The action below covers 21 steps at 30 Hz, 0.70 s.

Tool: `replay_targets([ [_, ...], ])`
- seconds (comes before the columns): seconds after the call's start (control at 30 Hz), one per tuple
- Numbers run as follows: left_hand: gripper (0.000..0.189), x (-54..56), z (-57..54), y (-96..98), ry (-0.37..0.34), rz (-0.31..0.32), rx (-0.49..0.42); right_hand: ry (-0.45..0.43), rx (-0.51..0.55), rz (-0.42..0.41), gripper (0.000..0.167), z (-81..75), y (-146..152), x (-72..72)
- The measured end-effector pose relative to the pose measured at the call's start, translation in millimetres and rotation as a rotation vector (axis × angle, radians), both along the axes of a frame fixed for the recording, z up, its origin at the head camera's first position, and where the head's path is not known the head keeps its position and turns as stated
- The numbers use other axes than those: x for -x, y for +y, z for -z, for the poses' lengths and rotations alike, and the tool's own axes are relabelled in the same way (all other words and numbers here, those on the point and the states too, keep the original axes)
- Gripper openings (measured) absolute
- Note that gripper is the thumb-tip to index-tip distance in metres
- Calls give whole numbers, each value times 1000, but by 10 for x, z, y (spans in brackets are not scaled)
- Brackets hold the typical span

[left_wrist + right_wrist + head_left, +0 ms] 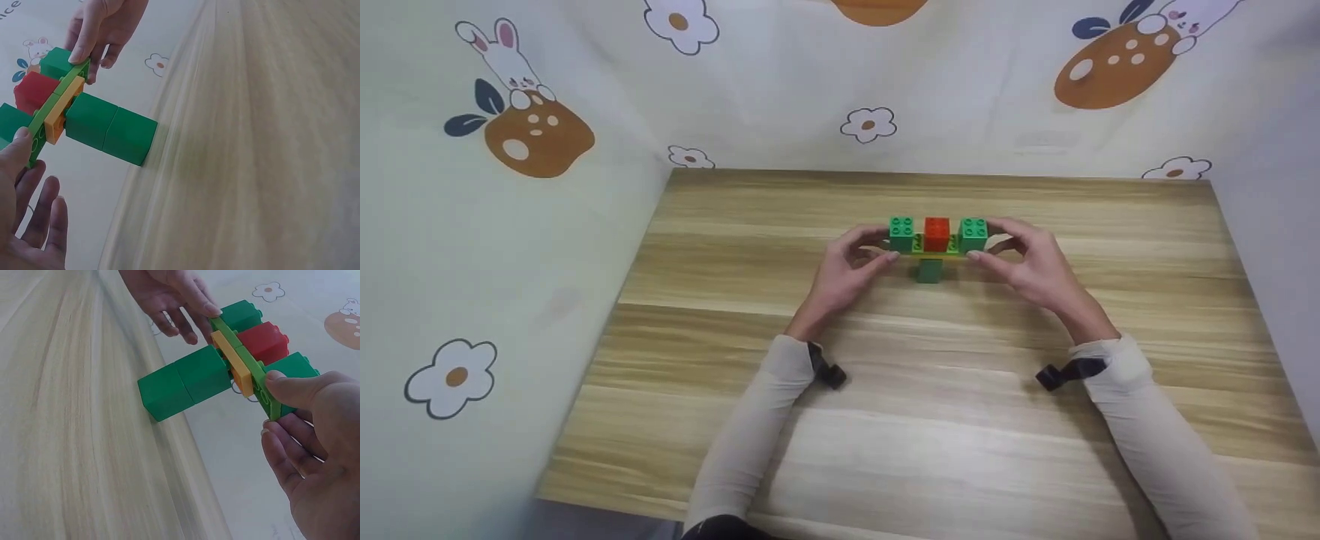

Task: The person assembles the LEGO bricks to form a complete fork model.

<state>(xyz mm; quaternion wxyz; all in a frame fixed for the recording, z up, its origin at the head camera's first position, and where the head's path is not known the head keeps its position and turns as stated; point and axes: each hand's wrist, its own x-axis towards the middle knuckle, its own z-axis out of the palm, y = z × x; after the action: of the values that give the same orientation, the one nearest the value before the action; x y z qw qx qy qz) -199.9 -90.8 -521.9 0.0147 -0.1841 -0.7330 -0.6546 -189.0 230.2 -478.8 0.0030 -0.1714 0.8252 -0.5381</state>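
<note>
A toy-brick structure [936, 234] stands over the wooden table, gripped at both ends. Two stacked green bricks [109, 126] form its stem, topped by an orange plate [239, 365] and a light green layer [49, 107]. Above that layer sit a red brick [265, 343] in the middle and a green brick at each end. My left hand [844, 270] pinches the left end, thumb at the light green layer. Thumb and fingers of my right hand [1031, 262] pinch the right end the same way. The stem's foot is right at the tabletop in both wrist views.
The wooden table [720, 300] stretches around both arms. A pale curtain [780, 90] printed with flowers, rabbits and orange fruit rises along its back and left edges. Dark camera mounts [829, 371] are strapped at both wrists.
</note>
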Motion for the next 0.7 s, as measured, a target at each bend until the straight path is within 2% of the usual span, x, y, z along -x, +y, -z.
replay_targets([
  [0.27, 43, 8, 20, -4, 6, -8, 12, -1, -12, 2, 50, 12, 5, 1],
  [0.7, 43, -11, 24, 18, 12, -23, 20, 28, 31, 2, 47, 23, -1, 2],
])
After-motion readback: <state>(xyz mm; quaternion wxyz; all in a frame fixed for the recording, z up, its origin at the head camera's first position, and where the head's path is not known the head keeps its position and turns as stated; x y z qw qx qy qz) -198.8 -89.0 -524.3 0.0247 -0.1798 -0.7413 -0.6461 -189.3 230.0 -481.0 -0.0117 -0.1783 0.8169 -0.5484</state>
